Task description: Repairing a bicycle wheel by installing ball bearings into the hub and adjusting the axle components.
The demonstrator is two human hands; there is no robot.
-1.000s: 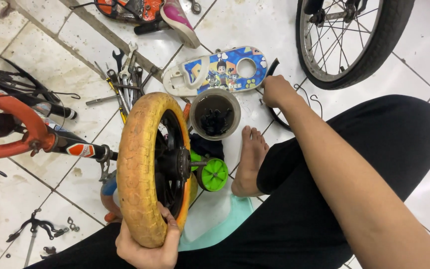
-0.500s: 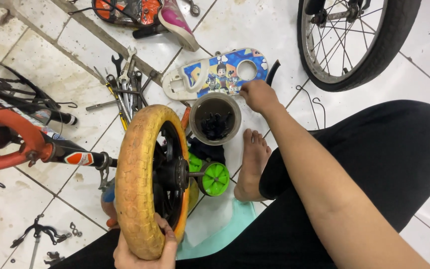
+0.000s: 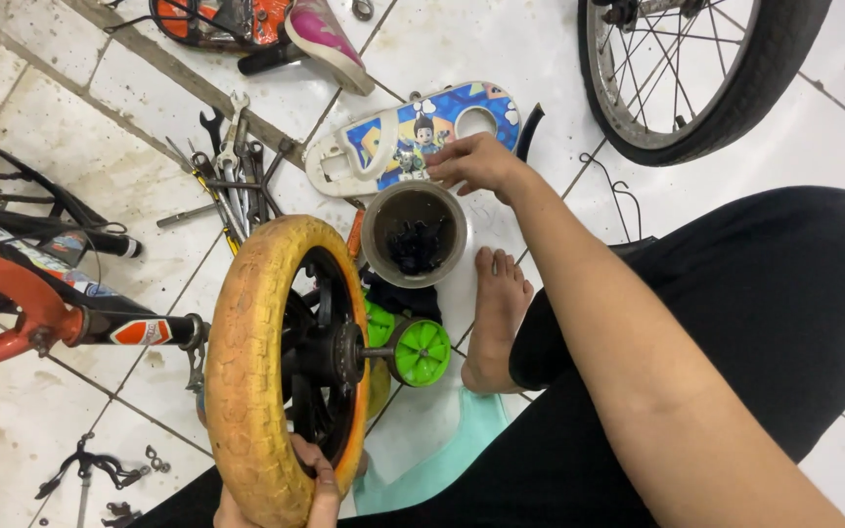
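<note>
Right hand (image 3: 476, 161) has shifted left, fingers loosely curled above the grimy round tub (image 3: 414, 233), holding nothing visible. Left hand (image 3: 295, 489) grips the upright yellow-tyred wheel (image 3: 276, 372), lower centre. Blue cartoon-printed chain guard (image 3: 408, 132) lies upper centre.

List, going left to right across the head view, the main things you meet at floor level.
Orange bicycle frame → yellow-tyred small wheel, held at the bottom by the left hand → green training wheel → bare foot → black trouser leg.
</note>
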